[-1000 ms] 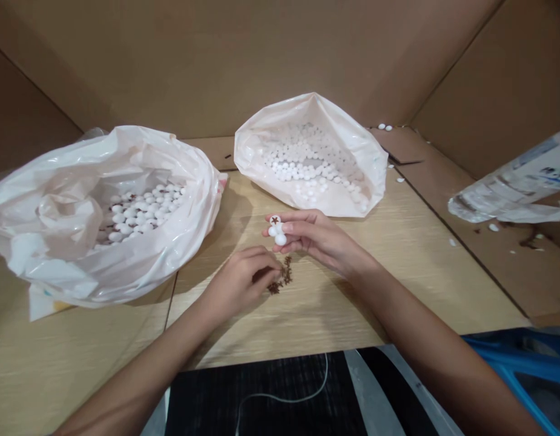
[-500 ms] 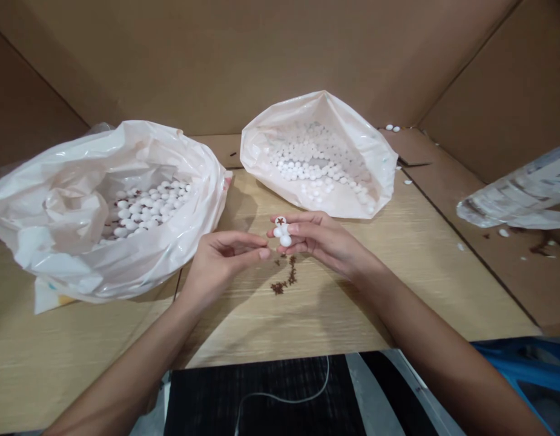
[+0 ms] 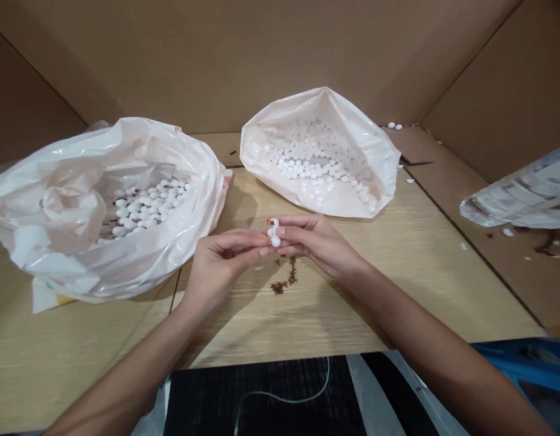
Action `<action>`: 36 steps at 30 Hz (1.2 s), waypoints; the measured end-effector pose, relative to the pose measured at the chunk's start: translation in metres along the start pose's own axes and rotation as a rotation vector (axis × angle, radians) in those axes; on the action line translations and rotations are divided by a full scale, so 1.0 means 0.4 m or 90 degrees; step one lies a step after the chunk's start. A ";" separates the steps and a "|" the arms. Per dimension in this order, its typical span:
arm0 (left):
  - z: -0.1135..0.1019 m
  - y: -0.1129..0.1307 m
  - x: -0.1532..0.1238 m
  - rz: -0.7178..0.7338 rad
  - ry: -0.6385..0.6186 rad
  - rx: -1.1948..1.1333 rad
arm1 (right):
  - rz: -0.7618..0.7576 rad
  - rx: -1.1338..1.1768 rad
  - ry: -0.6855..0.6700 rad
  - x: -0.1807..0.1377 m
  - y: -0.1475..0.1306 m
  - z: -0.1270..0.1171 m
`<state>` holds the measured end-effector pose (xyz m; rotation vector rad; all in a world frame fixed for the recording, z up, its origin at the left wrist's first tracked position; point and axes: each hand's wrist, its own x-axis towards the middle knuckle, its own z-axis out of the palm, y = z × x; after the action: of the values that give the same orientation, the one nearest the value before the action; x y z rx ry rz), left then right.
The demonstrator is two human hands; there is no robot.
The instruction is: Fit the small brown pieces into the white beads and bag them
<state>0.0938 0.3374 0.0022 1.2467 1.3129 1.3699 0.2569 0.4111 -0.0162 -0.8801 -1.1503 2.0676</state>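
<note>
My right hand (image 3: 313,241) pinches a few small white beads (image 3: 273,232) between thumb and fingers; one bead shows a brown star on its top. My left hand (image 3: 225,260) is raised beside it, its fingertips touching the beads, and whether it holds a small star is too small to tell. Just below both hands a little heap of brown star pieces (image 3: 284,280) lies on the wooden table (image 3: 398,272). At the left an open plastic bag (image 3: 57,242) holds white beads with stars on them (image 3: 146,203). Behind my hands a second open bag (image 3: 379,175) holds plain white beads (image 3: 316,166).
Brown cardboard walls (image 3: 261,54) enclose the table at the back and sides. A crumpled clear wrapper (image 3: 516,200) lies at the right, with stray beads and brown bits around it. A black mat with a white thread (image 3: 280,393) is at the near edge, next to something blue (image 3: 520,357).
My left hand rose from the heap of brown stars on the table up to the beads in my right hand. My right hand stayed almost in place.
</note>
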 end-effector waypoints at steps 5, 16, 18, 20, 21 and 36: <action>-0.001 -0.003 -0.002 -0.004 0.000 0.039 | -0.005 0.010 0.042 -0.001 0.002 0.014; 0.008 -0.001 -0.007 -0.011 0.034 0.088 | -0.021 -0.003 0.049 -0.006 0.003 0.022; 0.010 -0.001 -0.009 0.008 0.035 0.103 | -0.024 -0.004 0.048 -0.005 0.004 0.022; 0.011 -0.001 -0.011 0.031 0.034 0.125 | -0.027 -0.002 0.051 -0.005 0.005 0.021; 0.012 -0.001 -0.012 0.045 0.034 0.140 | -0.026 -0.001 0.052 -0.005 0.006 0.021; 0.001 -0.014 -0.017 0.258 0.000 0.350 | -0.053 -0.001 0.038 -0.004 0.010 0.021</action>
<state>0.0951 0.3314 -0.0041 1.9685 1.5546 1.3130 0.2507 0.4042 -0.0161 -0.8743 -1.1378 1.9599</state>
